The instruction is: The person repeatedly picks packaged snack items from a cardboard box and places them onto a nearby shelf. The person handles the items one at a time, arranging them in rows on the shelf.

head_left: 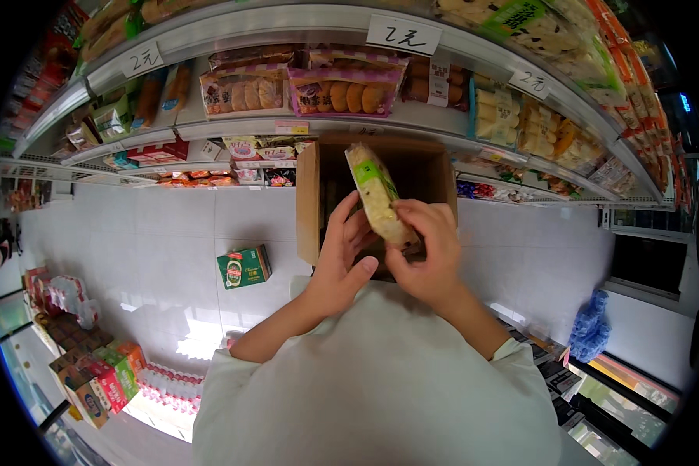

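Note:
My right hand (427, 252) grips the lower end of a clear snack packet (377, 194) with pale pieces inside and a green label, holding it upright over an open brown cardboard box (309, 198). My left hand (342, 256) is beside it with fingers spread, its fingertips touching the packet's lower left edge. The box sits right in front of my chest, below the store shelves; its inside is dark and mostly hidden by my hands.
Curved white shelves (233, 124) hold bagged breads and snacks (348, 92) with price tags. A green carton (244, 266) lies on the white tiled floor. Stacked boxes and bottled water packs (93, 373) stand at lower left; blue bags (592, 326) at right.

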`<state>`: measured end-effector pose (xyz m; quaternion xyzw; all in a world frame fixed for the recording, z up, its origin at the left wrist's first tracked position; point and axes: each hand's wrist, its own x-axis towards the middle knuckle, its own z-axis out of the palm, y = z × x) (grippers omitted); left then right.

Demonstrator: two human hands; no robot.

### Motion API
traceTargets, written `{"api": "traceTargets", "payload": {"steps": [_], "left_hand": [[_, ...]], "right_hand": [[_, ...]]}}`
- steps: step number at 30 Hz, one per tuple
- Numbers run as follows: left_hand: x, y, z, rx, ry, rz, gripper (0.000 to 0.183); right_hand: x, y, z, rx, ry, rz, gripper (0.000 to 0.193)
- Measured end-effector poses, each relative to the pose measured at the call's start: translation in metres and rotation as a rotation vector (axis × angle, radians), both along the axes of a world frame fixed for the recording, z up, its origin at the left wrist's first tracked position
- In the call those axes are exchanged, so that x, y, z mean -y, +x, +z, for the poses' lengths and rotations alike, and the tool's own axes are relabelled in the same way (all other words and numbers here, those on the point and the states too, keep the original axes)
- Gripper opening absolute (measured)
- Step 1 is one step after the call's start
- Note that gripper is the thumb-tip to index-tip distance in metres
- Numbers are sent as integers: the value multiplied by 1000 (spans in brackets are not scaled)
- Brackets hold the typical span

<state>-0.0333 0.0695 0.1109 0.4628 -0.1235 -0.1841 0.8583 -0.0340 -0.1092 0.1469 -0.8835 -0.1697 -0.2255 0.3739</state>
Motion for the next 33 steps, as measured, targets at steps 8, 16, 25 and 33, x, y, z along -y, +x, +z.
{"api": "traceTargets", "payload": {"steps": [8,16,25,33], "left_hand": [[6,20,7,-178,-46,378,73],[26,11,41,-153,-327,400,56],[16,18,22,130,-128,304,73],[-8,24,50,359,122,393,94]], "right_hand": [[1,4,28,92,18,177,35],[28,2,15,-1095,1111,327,39],[41,18,40,-868,792,346,33],[85,44,44,-655,799,335,49]]}}
